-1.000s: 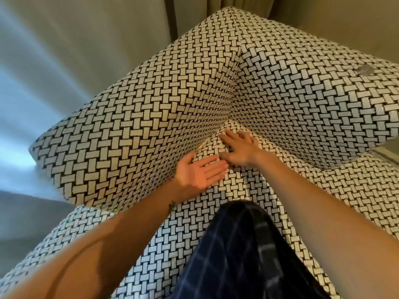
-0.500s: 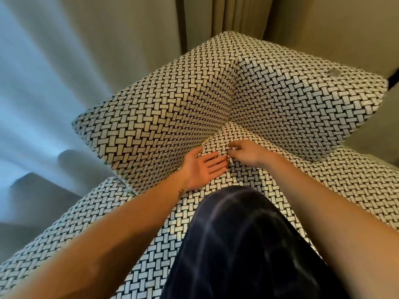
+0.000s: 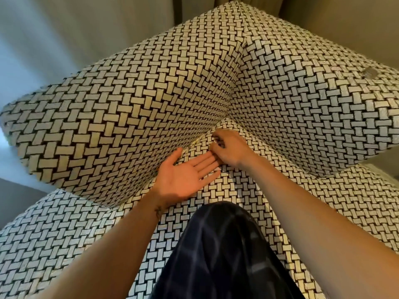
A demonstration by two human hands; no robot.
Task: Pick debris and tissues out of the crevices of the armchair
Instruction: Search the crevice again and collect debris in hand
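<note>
The armchair (image 3: pixel 133 117) is covered in black-and-white basket-weave fabric. Its seat cushion (image 3: pixel 248 190) meets the back and side at a corner crevice (image 3: pixel 199 140). My left hand (image 3: pixel 185 175) lies palm up on the seat beside that seam, fingers straight and nothing in it. My right hand (image 3: pixel 231 147) is just to its right, with fingers curled and fingertips at the crevice. Whether they pinch anything is hidden. A small grey patch (image 3: pixel 370 72) sits on top of the right arm of the chair.
My knee in dark checked cloth (image 3: pixel 220 251) rests on the seat in front of both hands. Beige curtains (image 3: pixel 216 5) hang behind the chair. A pale wall (image 3: pixel 54 35) is on the left.
My right hand's fingers went from flat on the seat to curled at the seam. The left hand stayed palm up beside it. The camera view shifted closer.
</note>
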